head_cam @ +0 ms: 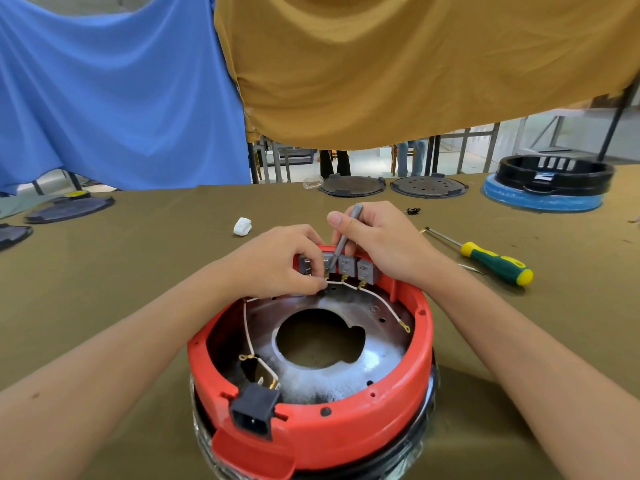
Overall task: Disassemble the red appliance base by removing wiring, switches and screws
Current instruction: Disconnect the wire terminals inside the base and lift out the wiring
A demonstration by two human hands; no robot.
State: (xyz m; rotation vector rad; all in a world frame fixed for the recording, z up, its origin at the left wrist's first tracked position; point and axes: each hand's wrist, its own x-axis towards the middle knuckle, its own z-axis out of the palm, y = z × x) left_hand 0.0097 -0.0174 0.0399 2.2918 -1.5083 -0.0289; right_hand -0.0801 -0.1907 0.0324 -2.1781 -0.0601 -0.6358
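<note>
Gripping a grey tool point(343, 237), right hand point(377, 244); left hand point(277, 261) seemingly pinches switch wiring point(349, 284).

The red appliance base point(398, 403) sat near on the olive table point(138, 271). The right hand point(384, 244) held a grey tool point(343, 237) to the far switches point(356, 268); the left hand point(280, 261) pinched a white wire point(381, 301). A green-yellow screwdriver point(491, 259) lay right.

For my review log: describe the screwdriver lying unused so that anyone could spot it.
Start at the round red plastic appliance base on the olive tablecloth. To its right, beyond the right hand, lies the yellow-and-green-handled screwdriver. Unlike the slim grey tool in that hand's grip, nobody touches it.
</note>
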